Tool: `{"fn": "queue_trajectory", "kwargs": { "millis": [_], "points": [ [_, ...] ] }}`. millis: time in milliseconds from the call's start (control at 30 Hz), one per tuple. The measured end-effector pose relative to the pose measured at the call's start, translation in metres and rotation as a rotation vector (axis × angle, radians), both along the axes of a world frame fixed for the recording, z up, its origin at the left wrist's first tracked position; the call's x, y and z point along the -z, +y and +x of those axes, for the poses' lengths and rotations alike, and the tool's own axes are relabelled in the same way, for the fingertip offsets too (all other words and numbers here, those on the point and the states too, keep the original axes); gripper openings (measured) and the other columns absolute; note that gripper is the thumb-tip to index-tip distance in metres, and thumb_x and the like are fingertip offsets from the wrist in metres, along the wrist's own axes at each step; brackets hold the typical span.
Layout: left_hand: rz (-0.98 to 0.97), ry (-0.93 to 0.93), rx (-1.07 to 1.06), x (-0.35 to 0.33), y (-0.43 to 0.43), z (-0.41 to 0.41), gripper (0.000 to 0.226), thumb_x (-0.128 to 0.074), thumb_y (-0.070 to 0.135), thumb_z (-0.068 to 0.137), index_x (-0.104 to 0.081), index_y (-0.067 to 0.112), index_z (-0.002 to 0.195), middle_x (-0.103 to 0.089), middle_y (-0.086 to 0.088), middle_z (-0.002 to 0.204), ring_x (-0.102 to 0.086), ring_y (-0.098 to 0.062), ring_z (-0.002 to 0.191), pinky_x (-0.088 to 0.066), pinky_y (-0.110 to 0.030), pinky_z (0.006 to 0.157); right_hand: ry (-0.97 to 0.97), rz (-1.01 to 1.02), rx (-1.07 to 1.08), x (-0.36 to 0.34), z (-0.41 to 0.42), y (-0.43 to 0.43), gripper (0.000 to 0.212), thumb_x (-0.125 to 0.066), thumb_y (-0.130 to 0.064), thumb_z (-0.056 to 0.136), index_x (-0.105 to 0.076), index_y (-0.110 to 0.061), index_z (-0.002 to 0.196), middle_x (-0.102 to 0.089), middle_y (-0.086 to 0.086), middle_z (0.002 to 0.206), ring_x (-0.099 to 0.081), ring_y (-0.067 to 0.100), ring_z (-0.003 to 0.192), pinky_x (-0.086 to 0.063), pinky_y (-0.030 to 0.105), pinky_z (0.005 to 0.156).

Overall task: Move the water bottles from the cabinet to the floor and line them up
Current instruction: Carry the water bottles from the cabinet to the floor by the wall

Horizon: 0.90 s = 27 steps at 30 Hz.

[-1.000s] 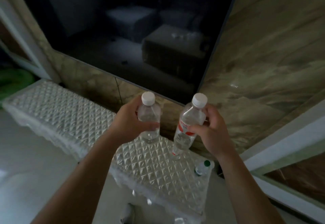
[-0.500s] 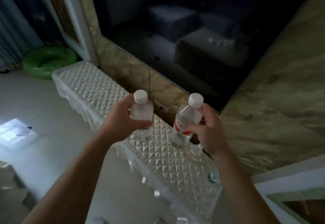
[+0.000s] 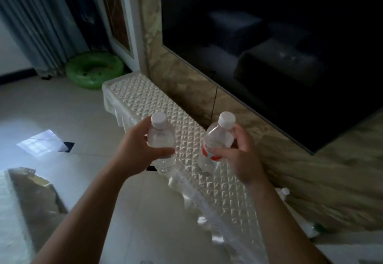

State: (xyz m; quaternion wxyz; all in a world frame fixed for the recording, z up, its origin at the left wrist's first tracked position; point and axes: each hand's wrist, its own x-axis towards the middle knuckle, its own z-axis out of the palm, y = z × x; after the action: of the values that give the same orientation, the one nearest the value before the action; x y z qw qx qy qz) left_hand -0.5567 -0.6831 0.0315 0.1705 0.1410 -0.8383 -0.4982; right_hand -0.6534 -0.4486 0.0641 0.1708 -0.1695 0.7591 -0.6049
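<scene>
My left hand [image 3: 135,149] grips a clear water bottle [image 3: 162,139] with a white cap and no label showing, held upright above the front edge of the low white cabinet [image 3: 145,102]. My right hand [image 3: 241,156] grips a second clear bottle [image 3: 215,141] with a white cap and a red label, tilted slightly left over the cabinet's quilted top. Both bottles are lifted off the surface. Two more bottles [image 3: 285,192] show partly at the cabinet's far right end by the wall, one with a green cap [image 3: 317,227].
A dark TV screen [image 3: 269,46] hangs on the marble wall behind the cabinet. A green inflatable ring [image 3: 94,71] lies on the pale tiled floor [image 3: 62,118] by grey curtains. A covered table corner [image 3: 24,197] stands at lower left.
The view has swung left, bringing the floor, curtains and green ring into sight. Both hands keep their bottles and have drawn them toward the cabinet's front edge.
</scene>
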Motion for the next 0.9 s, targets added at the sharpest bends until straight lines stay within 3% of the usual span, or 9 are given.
{"fn": "queue_trajectory", "kwargs": {
  "millis": [167, 433, 533, 733, 900],
  "points": [
    [0.025, 0.005, -0.040, 0.002, -0.062, 0.011, 0.068, -0.093, 0.033, 0.053, -0.058, 0.035, 0.111, -0.067, 0.015, 0.100, -0.065, -0.005, 0.093, -0.054, -0.030, 0.078, 0.024, 0.011, -0.021, 0.000, 0.004, -0.066, 0.051, -0.075, -0.024, 0.068, -0.059, -0.041, 0.113, -0.066, -0.012, 0.107, -0.063, 0.009, 0.100, -0.053, 0.033, 0.083],
    [0.045, -0.028, -0.119, 0.002, -0.152, 0.011, 0.069, -0.093, 0.026, 0.055, -0.058, 0.035, 0.115, -0.068, 0.014, 0.103, -0.065, -0.004, 0.093, -0.053, -0.026, 0.079, 0.008, -0.007, -0.115, 0.000, -0.022, -0.169, 0.050, -0.073, -0.022, 0.067, -0.059, -0.038, 0.112, -0.067, -0.013, 0.103, -0.064, 0.005, 0.095, -0.052, 0.021, 0.070],
    [0.026, -0.040, -0.174, 0.001, -0.184, -0.002, 0.068, -0.093, 0.025, 0.055, -0.058, 0.038, 0.112, -0.068, 0.017, 0.101, -0.064, 0.000, 0.090, -0.047, -0.017, 0.073, 0.001, 0.002, -0.149, 0.004, -0.045, -0.209, 0.054, -0.072, -0.022, 0.068, -0.057, -0.037, 0.118, -0.065, -0.016, 0.107, -0.063, 0.004, 0.100, -0.053, 0.024, 0.077],
    [0.003, -0.069, -0.269, 0.003, -0.259, -0.047, 0.070, -0.094, 0.032, 0.052, -0.057, 0.041, 0.111, -0.068, 0.019, 0.100, -0.065, -0.003, 0.091, -0.053, -0.030, 0.078, -0.012, 0.024, -0.213, 0.011, -0.106, -0.297, 0.052, -0.071, -0.024, 0.062, -0.058, -0.037, 0.110, -0.067, -0.015, 0.102, -0.064, 0.004, 0.095, -0.054, 0.031, 0.083],
    [-0.005, -0.070, -0.348, 0.000, -0.314, -0.083, 0.072, -0.094, 0.031, 0.052, -0.058, 0.038, 0.114, -0.069, 0.018, 0.099, -0.065, -0.002, 0.089, -0.055, -0.030, 0.079, -0.015, 0.030, -0.307, 0.007, -0.155, -0.366, 0.056, -0.071, -0.029, 0.055, -0.060, -0.036, 0.109, -0.068, -0.012, 0.101, -0.066, 0.008, 0.096, -0.056, 0.037, 0.084]
  ]
}}
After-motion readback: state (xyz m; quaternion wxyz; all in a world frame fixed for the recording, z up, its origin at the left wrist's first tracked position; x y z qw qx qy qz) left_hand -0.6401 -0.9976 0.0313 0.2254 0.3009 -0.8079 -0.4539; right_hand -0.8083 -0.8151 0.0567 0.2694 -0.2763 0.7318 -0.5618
